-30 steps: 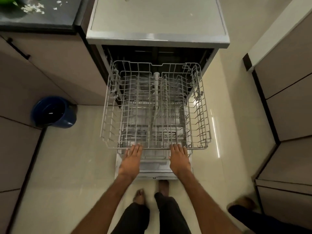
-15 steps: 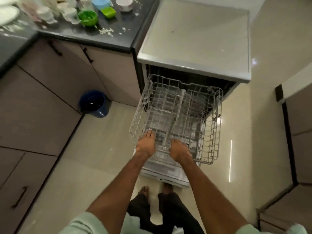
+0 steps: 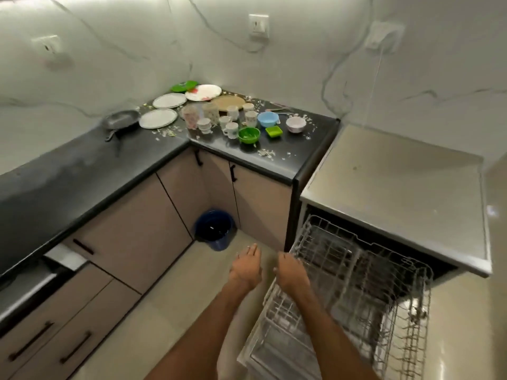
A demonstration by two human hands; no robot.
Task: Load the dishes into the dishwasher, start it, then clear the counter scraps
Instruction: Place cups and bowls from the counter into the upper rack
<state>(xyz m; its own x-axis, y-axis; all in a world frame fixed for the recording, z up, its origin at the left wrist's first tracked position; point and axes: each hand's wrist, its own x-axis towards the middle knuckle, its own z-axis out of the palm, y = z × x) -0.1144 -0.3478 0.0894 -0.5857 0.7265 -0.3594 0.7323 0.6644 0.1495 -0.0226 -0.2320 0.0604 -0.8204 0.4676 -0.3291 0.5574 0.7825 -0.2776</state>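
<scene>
The dishwasher (image 3: 395,187) stands open at the right with its empty white wire rack (image 3: 356,275) pulled out over the lowered door. My left hand (image 3: 247,266) hovers open above the floor, just left of the rack. My right hand (image 3: 290,270) is beside it at the rack's near left corner, fingers relaxed and holding nothing. Dirty dishes crowd the black counter corner: white plates (image 3: 157,118), a grey pan (image 3: 120,119), several floral cups (image 3: 230,130), a green bowl (image 3: 248,134), a blue bowl (image 3: 266,119) and a white bowl (image 3: 295,124). Pale scraps (image 3: 265,153) litter the counter.
A blue bin (image 3: 215,229) sits on the floor in the cabinet corner, left of the dishwasher. Beige cabinet doors with dark handles run below the black counter (image 3: 82,174). A round wooden board (image 3: 227,102) and a green lid lie near the wall.
Both hands have let go of the rack's front edge and lifted to its left. The view has swung up and left, bringing the counter of dishes into sight.
</scene>
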